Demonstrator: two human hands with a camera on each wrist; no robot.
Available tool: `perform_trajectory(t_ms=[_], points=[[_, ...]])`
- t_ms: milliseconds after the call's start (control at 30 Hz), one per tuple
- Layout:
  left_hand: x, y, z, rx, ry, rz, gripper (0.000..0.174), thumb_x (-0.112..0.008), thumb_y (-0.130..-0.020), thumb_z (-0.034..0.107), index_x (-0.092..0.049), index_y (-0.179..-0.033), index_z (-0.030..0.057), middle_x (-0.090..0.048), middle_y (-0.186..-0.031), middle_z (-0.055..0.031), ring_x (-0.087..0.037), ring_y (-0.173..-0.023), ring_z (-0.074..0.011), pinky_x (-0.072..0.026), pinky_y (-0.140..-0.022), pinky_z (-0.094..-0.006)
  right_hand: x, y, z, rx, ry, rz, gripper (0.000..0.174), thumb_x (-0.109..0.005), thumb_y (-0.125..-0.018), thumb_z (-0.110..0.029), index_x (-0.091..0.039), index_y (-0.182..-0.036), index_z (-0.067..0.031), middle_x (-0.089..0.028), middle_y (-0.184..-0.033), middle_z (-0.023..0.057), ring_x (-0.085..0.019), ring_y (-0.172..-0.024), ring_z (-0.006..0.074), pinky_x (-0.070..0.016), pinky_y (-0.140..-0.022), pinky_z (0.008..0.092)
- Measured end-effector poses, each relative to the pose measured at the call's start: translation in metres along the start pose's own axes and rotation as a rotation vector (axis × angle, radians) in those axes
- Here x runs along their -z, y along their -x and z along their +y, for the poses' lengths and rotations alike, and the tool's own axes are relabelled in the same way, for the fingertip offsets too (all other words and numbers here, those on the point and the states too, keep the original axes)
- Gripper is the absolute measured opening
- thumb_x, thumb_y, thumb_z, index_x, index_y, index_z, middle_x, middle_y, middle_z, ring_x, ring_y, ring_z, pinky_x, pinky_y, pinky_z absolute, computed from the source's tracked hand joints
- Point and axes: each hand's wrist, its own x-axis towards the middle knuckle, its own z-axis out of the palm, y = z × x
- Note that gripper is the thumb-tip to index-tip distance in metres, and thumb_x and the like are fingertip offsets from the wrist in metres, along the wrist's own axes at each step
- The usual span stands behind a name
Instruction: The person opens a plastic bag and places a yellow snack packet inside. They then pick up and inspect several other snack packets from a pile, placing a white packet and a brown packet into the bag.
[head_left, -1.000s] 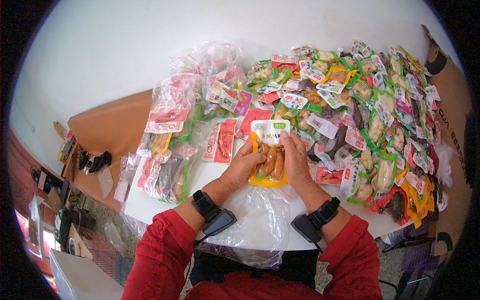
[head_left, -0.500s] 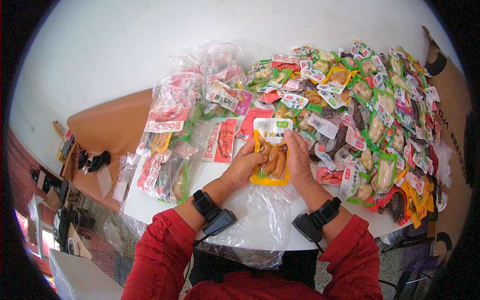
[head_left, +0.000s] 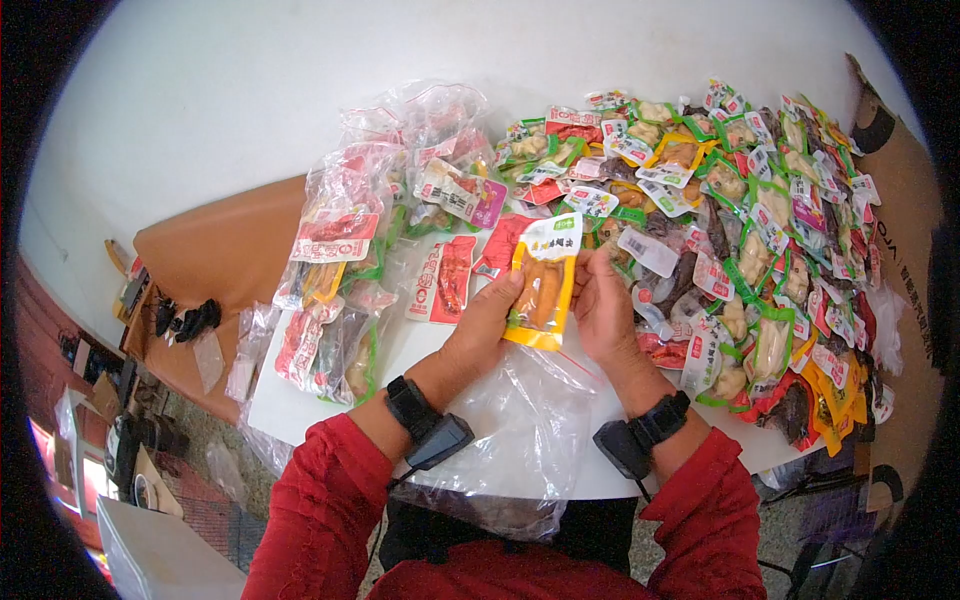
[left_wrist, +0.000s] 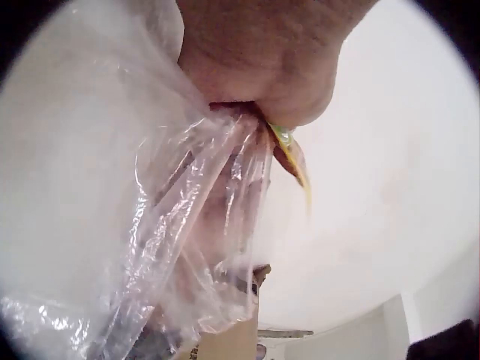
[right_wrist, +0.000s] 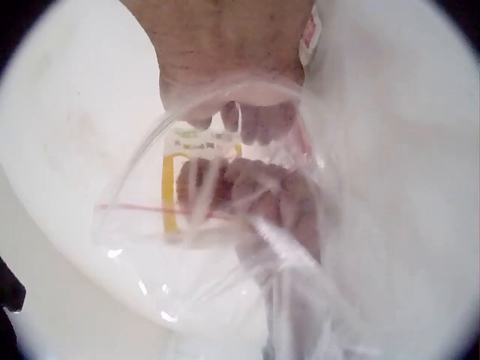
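Note:
A yellow-edged packet [head_left: 542, 292] of brown food stands tilted above the table, pinched at its left side by my left hand [head_left: 478, 328]. My right hand [head_left: 610, 318] is beside the packet's right edge, its fingers loosely bent and seemingly apart from it. Below both hands a clear plastic bag [head_left: 500, 435] with a red line drapes over the table's front edge. In the left wrist view the bag [left_wrist: 180, 225] hangs by my left hand [left_wrist: 270, 60], and a sliver of the packet [left_wrist: 291, 159] shows. Through clear plastic, the right wrist view shows left fingers [right_wrist: 262, 191] behind the packet [right_wrist: 169, 196].
A large heap of food packets [head_left: 770, 260] covers the right of the white table [head_left: 280, 410]. Filled clear bags [head_left: 335, 250] stand at the left. Two red packets [head_left: 443, 280] [head_left: 503, 243] lie between. A brown cardboard sheet [head_left: 905, 300] is at the right.
The packet has turned and tilted, rising slightly in my left hand. My right hand has let go of its right side and moved slightly right; the bag's red-lined edge has shifted right too.

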Motion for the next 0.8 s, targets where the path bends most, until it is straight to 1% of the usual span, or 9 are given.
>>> perform_trajectory(t_ms=[67, 133, 267, 333, 433, 467, 567, 600, 800], points=[[0.005, -0.001, 0.002, 0.032, 0.08, 0.125, 0.033, -0.04, -0.09, 0.035, -0.049, -0.102, 0.0057, -0.056, -0.08, -0.0036, -0.055, -0.067, -0.0129, -0.0462, -0.06, -0.0254, -0.001, 0.0, 0.005, -0.012, 0.123, 0.007, 0.04, -0.044, -0.087, -0.038, -0.048, -0.11, -0.0057, -0.056, -0.103, 0.0068, -0.053, -0.095, 0.0147, -0.0426, -0.075, 0.0278], [0.028, -0.008, -0.003, 0.115, 0.176, -0.336, 0.036, -0.034, -0.091, 0.039, -0.05, -0.091, 0.0064, -0.053, -0.067, -0.0059, -0.052, -0.056, -0.0144, -0.0427, -0.052, -0.0248, -0.002, 0.001, 0.008, -0.07, 0.181, -0.039, 0.046, -0.049, -0.085, -0.036, -0.042, -0.12, -0.0081, -0.052, -0.11, 0.0041, -0.047, -0.106, 0.0143, -0.0414, -0.079, 0.0308], [0.029, -0.009, -0.008, 0.284, 0.206, -0.33, 0.041, -0.033, -0.09, 0.045, -0.048, -0.082, 0.0078, -0.045, -0.055, -0.0044, -0.044, -0.045, -0.0139, -0.0357, -0.044, -0.0252, -0.005, 0.002, 0.004, -0.112, 0.056, -0.15, 0.046, -0.054, -0.083, -0.033, -0.042, -0.119, -0.0073, -0.053, -0.108, 0.0038, -0.047, -0.105, 0.0143, -0.041, -0.08, 0.0323], [0.033, -0.013, -0.009, 0.333, 0.207, -0.649, 0.038, -0.037, -0.09, 0.042, -0.049, -0.089, 0.0068, -0.05, -0.063, -0.0037, -0.048, -0.053, -0.0122, -0.0376, -0.048, -0.0229, 0.0, -0.002, 0.006, -0.097, 0.022, -0.117, 0.037, -0.057, -0.082, -0.027, -0.047, -0.112, -0.0066, -0.055, -0.101, 0.0035, -0.051, -0.099, 0.014, -0.0422, -0.079, 0.03], [0.024, 0.002, -0.02, -0.007, -0.214, -0.503, 0.029, -0.045, -0.088, 0.032, -0.05, -0.1, 0.0059, -0.056, -0.079, -0.0034, -0.054, -0.066, -0.013, -0.0421, -0.056, -0.0233, -0.017, 0.002, -0.005, -0.092, -0.112, 0.069, 0.023, -0.057, -0.082, -0.021, -0.05, -0.1, -0.0071, -0.056, -0.09, 0.0025, -0.055, -0.084, 0.0129, -0.0444, -0.071, 0.026], [0.024, 0.006, -0.025, -0.319, -0.592, -0.397, 0.037, -0.045, -0.089, 0.026, -0.042, -0.12, 0.0065, -0.055, -0.106, -0.0049, -0.054, -0.093, -0.014, -0.0443, -0.078, -0.0253, -0.02, 0.003, -0.009, -0.09, -0.113, 0.069, 0.023, -0.057, -0.082, -0.021, -0.05, -0.1, -0.0071, -0.056, -0.09, 0.0025, -0.055, -0.084, 0.0129, -0.0444, -0.071, 0.026], [0.023, 0.002, -0.014, 0.063, -0.453, -0.418, 0.041, -0.044, -0.09, 0.024, -0.036, -0.126, 0.0065, -0.051, -0.114, -0.0048, -0.051, -0.103, -0.014, -0.0392, -0.089, -0.0259, -0.013, 0.003, -0.014, -0.013, -0.111, 0.165, 0.01, -0.056, -0.082, -0.016, -0.051, -0.086, -0.0071, -0.054, -0.079, 0.0006, -0.053, -0.067, 0.0099, -0.0426, -0.06, 0.0221], [0.012, 0.005, -0.012, -0.114, -0.514, -0.372, 0.04, -0.038, -0.091, 0.033, -0.042, -0.121, 0.0054, -0.055, -0.104, -0.0024, -0.053, -0.087, -0.0086, -0.0432, -0.073, -0.0208, -0.006, 0.0, -0.012, 0.065, 0.032, 0.199, 0.009, -0.056, -0.082, -0.014, -0.051, -0.081, -0.0069, -0.052, -0.075, -0.0005, -0.049, -0.064, 0.0083, -0.0408, -0.057, 0.0221], [0.013, 0.001, -0.002, 0.003, -0.069, -0.194, 0.046, -0.031, -0.092, 0.041, -0.045, -0.115, 0.0029, -0.056, -0.104, -0.0069, -0.055, -0.093, -0.012, -0.0447, -0.079, -0.0244, -0.004, -0.002, -0.007, 0.313, 0.425, 0.247, 0.018, -0.054, -0.084, -0.015, -0.046, -0.07, -0.0065, -0.046, -0.066, -0.0034, -0.04, -0.062, 0.0033, -0.036, -0.052, 0.0209]])
